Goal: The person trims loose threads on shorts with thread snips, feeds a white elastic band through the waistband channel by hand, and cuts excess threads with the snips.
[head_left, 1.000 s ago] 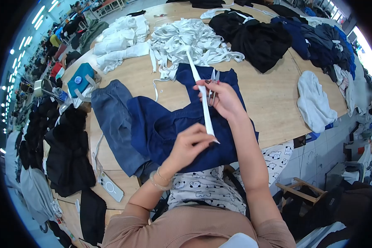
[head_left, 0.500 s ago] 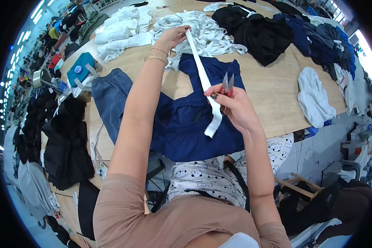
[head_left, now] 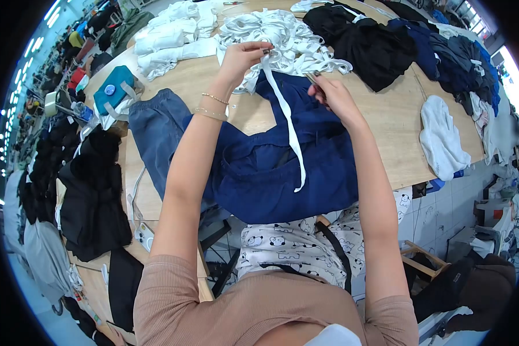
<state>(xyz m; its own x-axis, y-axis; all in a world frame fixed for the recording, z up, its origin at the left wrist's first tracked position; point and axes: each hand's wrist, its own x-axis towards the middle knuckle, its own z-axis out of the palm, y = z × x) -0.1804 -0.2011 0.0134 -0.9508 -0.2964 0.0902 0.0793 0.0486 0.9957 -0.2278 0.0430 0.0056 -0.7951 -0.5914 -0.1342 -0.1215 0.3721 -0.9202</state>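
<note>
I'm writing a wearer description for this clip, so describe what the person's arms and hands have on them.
Both arms wear short, ribbed, tan-brown sleeves that leave the forearms bare. Above the left hand, the wrist carries a thin beaded bracelet and a pale bangle. The right hand shows no wristwear. Neither hand is gloved.

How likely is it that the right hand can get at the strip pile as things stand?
Probably yes: the right hand is close to the strip pile, and nothing visible stands between them. The item it holds, barely visible here, might hamper a grasp.
</note>
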